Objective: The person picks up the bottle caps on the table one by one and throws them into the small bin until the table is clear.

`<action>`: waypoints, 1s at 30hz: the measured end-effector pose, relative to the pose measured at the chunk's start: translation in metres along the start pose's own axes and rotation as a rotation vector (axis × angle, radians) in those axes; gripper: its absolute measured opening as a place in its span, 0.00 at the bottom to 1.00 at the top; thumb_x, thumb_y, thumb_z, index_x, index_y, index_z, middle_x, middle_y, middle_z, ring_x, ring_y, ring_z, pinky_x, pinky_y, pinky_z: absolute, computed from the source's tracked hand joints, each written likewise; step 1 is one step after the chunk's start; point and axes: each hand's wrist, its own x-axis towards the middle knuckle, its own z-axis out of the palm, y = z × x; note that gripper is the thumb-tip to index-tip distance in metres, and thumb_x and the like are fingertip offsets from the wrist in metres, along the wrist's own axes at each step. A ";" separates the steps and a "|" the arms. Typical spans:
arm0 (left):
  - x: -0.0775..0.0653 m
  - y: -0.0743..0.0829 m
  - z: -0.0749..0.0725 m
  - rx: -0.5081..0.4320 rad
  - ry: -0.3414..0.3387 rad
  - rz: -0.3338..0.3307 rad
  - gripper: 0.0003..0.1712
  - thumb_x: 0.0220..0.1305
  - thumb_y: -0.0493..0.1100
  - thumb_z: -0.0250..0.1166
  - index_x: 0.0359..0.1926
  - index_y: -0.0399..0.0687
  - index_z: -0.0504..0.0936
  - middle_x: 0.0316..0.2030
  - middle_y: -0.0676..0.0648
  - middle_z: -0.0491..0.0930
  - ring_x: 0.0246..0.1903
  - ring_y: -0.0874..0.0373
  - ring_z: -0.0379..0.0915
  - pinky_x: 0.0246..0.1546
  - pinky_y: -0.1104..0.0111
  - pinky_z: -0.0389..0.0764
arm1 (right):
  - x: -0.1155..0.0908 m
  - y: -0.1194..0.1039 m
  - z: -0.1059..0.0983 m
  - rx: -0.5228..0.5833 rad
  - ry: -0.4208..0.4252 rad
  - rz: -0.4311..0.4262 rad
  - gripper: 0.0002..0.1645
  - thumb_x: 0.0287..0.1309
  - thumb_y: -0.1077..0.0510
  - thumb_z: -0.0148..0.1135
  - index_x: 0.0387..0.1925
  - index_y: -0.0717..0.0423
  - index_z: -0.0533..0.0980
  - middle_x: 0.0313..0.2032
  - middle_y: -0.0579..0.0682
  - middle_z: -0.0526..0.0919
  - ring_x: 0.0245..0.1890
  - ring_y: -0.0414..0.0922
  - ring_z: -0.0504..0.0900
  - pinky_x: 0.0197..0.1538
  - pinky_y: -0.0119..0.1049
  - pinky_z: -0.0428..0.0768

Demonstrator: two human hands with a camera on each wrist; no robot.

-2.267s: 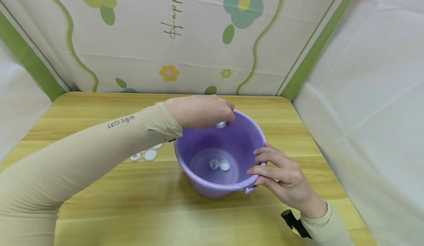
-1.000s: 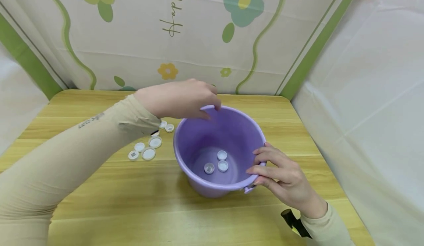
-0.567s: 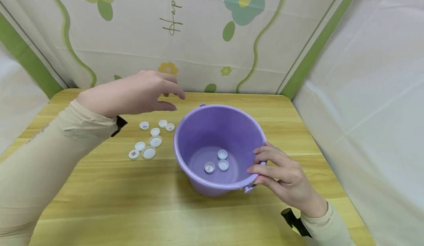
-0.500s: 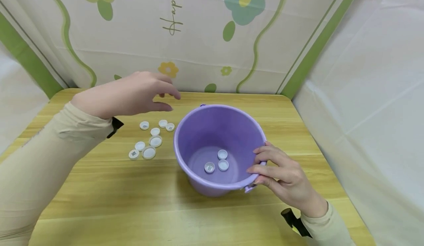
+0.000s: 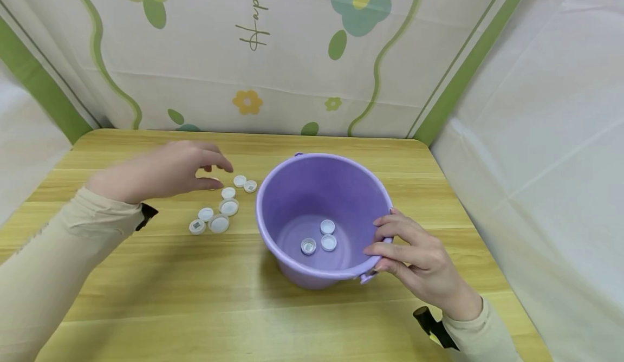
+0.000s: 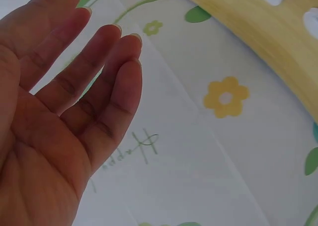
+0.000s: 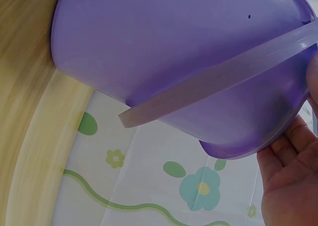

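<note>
My left hand (image 5: 163, 171) hovers over the left part of the table, fingers loosely bent and thumb apart. In the left wrist view, the palm and fingers (image 6: 107, 87) hold nothing. Just below and beside it lie several small round white plastic caps, among them a cap with a dark square mark (image 5: 197, 226) and a larger cap (image 5: 219, 223); one is partly hidden behind the thumb. A purple bucket (image 5: 312, 275) stands at centre, tilted towards me in view, with three caps (image 5: 328, 242) on its floor. My right hand (image 5: 429, 262) grips the bucket's rim at the right.
The wooden table (image 5: 234, 308) has a back edge against a flower-printed cloth (image 5: 297, 53). White cloth (image 5: 531, 150) hangs at the right side. The bucket's handle (image 7: 213, 84) lies against its outer wall in the right wrist view.
A cap that my left hand held over the bucket now lies inside, where two became three. The left hand has moved left, then down towards the loose caps. My right hand stays put.
</note>
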 end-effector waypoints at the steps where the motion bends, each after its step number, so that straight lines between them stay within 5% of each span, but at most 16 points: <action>1: -0.003 -0.002 0.003 0.002 0.000 -0.002 0.16 0.55 0.39 0.75 0.46 0.51 0.86 0.42 0.55 0.81 0.38 0.55 0.79 0.38 0.59 0.80 | 0.000 0.000 0.000 0.001 0.000 0.000 0.12 0.65 0.57 0.63 0.36 0.64 0.84 0.37 0.59 0.80 0.51 0.52 0.77 0.70 0.49 0.62; 13: -0.038 -0.028 0.040 -0.008 0.028 -0.036 0.17 0.50 0.38 0.78 0.44 0.49 0.87 0.40 0.54 0.83 0.34 0.61 0.79 0.35 0.64 0.81 | 0.002 0.002 0.003 0.021 0.000 0.003 0.12 0.64 0.57 0.63 0.37 0.63 0.85 0.37 0.60 0.80 0.53 0.52 0.77 0.70 0.48 0.62; 30: -0.068 -0.042 0.088 -0.110 -0.065 -0.103 0.14 0.52 0.38 0.77 0.42 0.46 0.87 0.41 0.52 0.82 0.32 0.59 0.79 0.34 0.64 0.81 | 0.003 -0.001 0.003 0.022 0.016 -0.002 0.12 0.65 0.58 0.63 0.35 0.66 0.84 0.37 0.60 0.81 0.53 0.51 0.77 0.70 0.48 0.62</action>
